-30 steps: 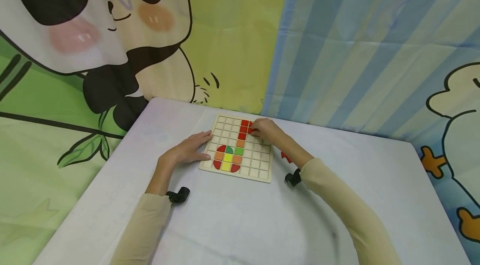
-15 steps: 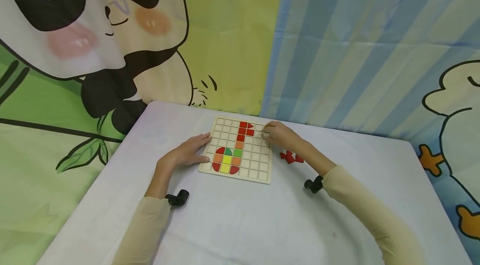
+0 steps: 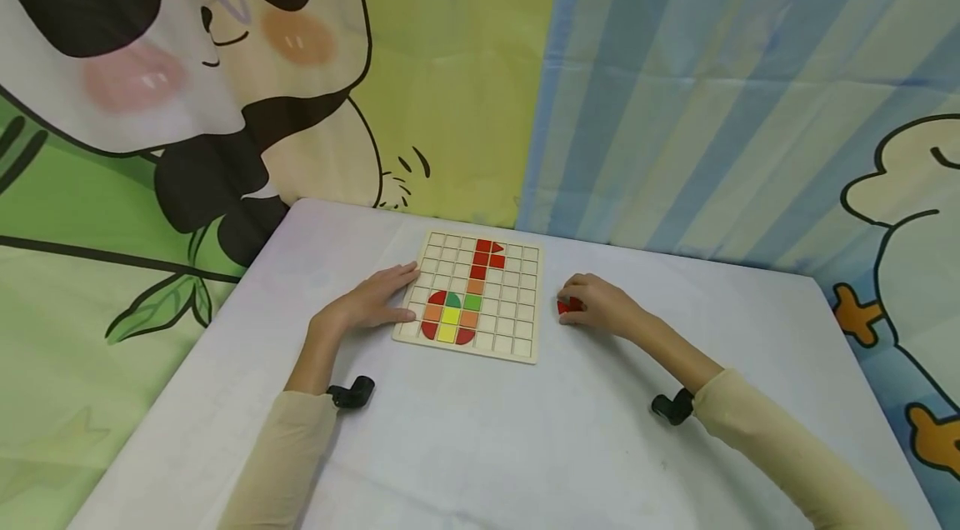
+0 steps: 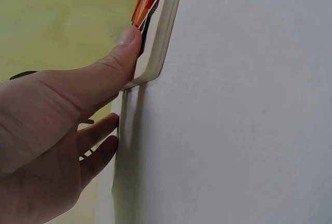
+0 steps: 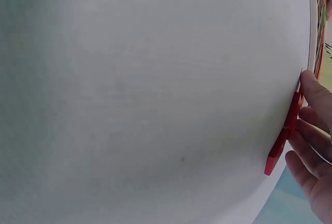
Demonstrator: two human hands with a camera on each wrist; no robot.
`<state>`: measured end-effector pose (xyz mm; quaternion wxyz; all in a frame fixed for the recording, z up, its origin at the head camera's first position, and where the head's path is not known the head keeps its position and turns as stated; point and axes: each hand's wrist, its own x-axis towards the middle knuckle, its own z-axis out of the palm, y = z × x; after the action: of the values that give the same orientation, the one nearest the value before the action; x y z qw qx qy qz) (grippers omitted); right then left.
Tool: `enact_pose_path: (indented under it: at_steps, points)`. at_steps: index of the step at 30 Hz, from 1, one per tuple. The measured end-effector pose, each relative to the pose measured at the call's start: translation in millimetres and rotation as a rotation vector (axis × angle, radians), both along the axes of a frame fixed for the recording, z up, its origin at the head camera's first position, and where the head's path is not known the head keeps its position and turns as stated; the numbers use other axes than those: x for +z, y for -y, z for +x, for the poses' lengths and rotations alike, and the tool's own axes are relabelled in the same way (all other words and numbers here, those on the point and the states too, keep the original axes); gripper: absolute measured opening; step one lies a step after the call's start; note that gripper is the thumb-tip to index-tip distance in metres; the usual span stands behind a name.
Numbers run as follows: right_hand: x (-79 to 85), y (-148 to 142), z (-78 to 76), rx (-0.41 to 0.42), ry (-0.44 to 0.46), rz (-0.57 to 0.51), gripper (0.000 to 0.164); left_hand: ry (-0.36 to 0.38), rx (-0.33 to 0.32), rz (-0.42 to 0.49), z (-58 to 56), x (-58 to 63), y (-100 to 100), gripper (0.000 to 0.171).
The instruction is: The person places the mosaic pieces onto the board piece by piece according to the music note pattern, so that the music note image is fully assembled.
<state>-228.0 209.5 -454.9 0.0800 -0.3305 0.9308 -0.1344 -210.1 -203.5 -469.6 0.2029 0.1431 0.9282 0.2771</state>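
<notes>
A pale square board (image 3: 517,297) with a grid of cells lies on the table. Red, orange, yellow and green tiles (image 3: 450,316) fill part of its grid. Along the board's left edge rests my left hand (image 3: 369,299), fingers extended; in the left wrist view its thumb (image 4: 116,63) lies on the rim. Right of the board, my right hand (image 3: 603,305) is over loose red pieces (image 3: 564,307), thumb and fingertips at them. The right wrist view shows the red pieces (image 5: 282,136) on the table, touched by bent fingers; no firm grip shows.
The table (image 3: 487,438) has a white covering. Behind it hangs a printed curtain (image 3: 450,97) with a panda and stripes. Black cameras sit on the left wrist (image 3: 352,392) and right wrist (image 3: 672,407), over beige sleeves.
My right hand has left the red tiles at the board's top, moving right and nearer to reach the loose red pieces. My left hand stays on the board's edge.
</notes>
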Motion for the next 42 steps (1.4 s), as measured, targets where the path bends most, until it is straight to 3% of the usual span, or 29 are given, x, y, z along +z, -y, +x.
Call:
enact_pose_path:
  at_steps: [7, 22, 32, 42]
  points:
    - [0.5, 2.9, 1.4, 0.037, -0.04, -0.04, 0.029, -0.004, -0.004, 0.003, -0.1, -1.2, -0.1, 0.087]
    - [-1.2, 10.0, -3.3, 0.031, -0.11, -0.056, 0.02, -0.003, -0.006, -0.002, -1.1, -2.8, 0.9, 0.088]
    - [6.0, 22.4, -5.3, -0.121, 0.008, -0.129, 0.03, -0.01, -0.004, -0.005, -3.0, -4.6, 2.1, 0.088]
    - [9.7, 34.8, -13.8, -0.107, -0.023, -0.222, 0.026, 0.003, 0.01, -0.003, -0.9, -2.4, 0.5, 0.088]
